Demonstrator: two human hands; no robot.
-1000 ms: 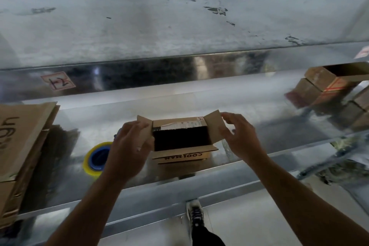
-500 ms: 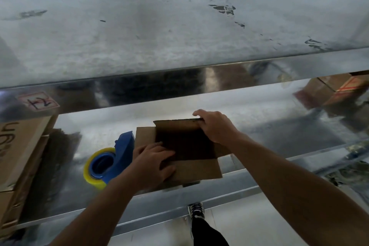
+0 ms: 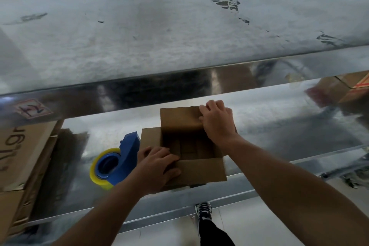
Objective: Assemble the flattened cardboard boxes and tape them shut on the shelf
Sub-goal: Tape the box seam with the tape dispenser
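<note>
A small brown cardboard box [image 3: 201, 170] stands on the shiny metal shelf [image 3: 279, 130] with its top open and flaps spread. My left hand [image 3: 159, 168] holds its near left corner, fingers curled over the edge by the left flap. My right hand [image 3: 216, 122] grips the far right corner, fingers bent over the back flap, which stands up. A blue tape dispenser [image 3: 127, 152] with a yellow roll of tape [image 3: 99, 171] lies on the shelf just left of the box.
Flattened cardboard boxes [image 3: 22, 158] are stacked at the left end of the shelf. Assembled boxes [image 3: 343, 88] sit far right. A metal upper shelf [image 3: 179, 32] overhangs. My shoe [image 3: 203, 209] shows on the floor below the shelf's front edge.
The box was turned from facing me to opening upward. My left hand went to the near left corner and my right hand to the far right corner, with the flaps folded outward.
</note>
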